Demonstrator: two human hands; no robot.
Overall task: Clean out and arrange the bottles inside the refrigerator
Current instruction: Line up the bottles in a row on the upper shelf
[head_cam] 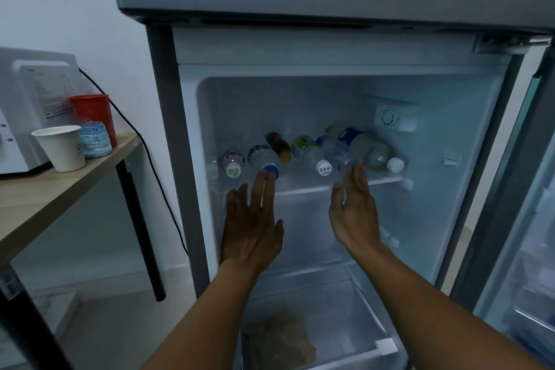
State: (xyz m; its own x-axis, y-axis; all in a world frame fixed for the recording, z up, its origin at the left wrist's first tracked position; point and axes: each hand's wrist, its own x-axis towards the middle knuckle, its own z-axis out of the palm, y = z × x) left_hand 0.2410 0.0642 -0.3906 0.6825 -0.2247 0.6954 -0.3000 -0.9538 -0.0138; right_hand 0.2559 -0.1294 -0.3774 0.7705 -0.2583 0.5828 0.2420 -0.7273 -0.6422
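My left hand (252, 219) and right hand (354, 213), both spread and empty, reach toward bottles (306, 150) lying on the open refrigerator's (168, 129) far shelf (315, 188).

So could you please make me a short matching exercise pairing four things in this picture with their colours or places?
Things:
1. Leftmost bottle's cap
2. Plastic cup
3. Paper cup
4. Brown bag

Matches:
A. red
B. in the bottom drawer
C. green and white
D. white, at the front of the side table

Pairs: 1-C, 2-A, 3-D, 4-B
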